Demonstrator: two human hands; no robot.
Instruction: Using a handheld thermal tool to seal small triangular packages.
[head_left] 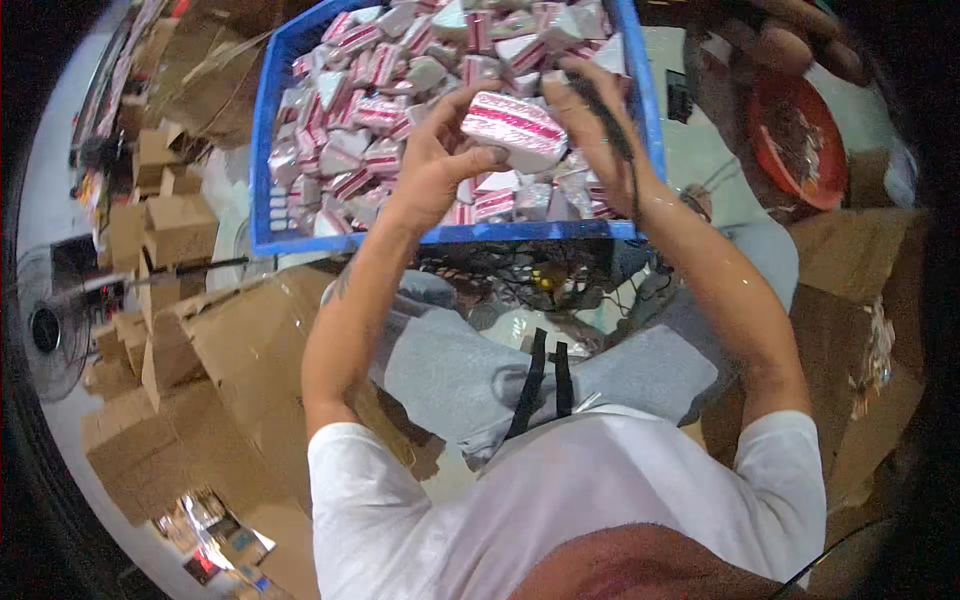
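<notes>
My left hand (441, 160) grips a wedge-shaped cake slice (514, 128) with white sides and pink layers, thumb along its near edge and fingers behind it. It looks like an imitation slice. Just right of it is my right hand (600, 125), smeared by motion, with a dark strip running along its back to the wrist. Whether its fingers hold anything does not show. Both hands are above a blue plastic crate (440, 236) heaped with many similar slices (381, 112), some seemingly in clear wrapping.
Cardboard boxes (180, 228) are piled at the left, near a fan (46, 330). A red basin (797, 140) stands at the far right, with more cardboard (838, 252) below it. My knees are under the crate's near edge, by a dark tangle (530, 280) with a small yellow spot.
</notes>
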